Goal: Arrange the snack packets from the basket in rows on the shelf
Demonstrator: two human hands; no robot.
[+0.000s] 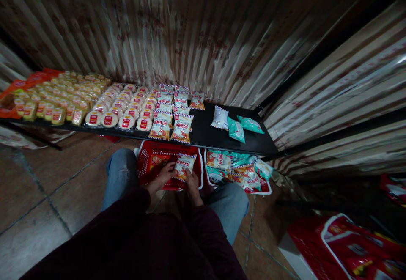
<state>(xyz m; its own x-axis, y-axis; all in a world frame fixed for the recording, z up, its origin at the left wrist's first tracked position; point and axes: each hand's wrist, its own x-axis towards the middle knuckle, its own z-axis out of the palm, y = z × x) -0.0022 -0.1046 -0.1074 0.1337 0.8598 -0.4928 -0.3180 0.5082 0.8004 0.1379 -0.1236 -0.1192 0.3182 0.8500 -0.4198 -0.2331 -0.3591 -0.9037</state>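
Both my hands are on one snack bag (184,166), white and orange with red lettering and a striped edge, held above a red basket (144,153). My left hand (166,173) grips its left side with bent fingers. My right hand (192,183) has hold of its lower right corner. Inside the red basket lies an orange packet (159,159), partly hidden. Just ahead, matching snack bags (181,128) stand in rows on the black shelf (203,123).
A second basket (270,187) to the right holds several mixed bags. On the shelf are wrapped round cakes (127,122), yellow packs (58,114), a white bag (220,117) and teal bags (235,129). Red packages (358,246) lie at lower right. A pleated curtain (190,30) hangs behind.
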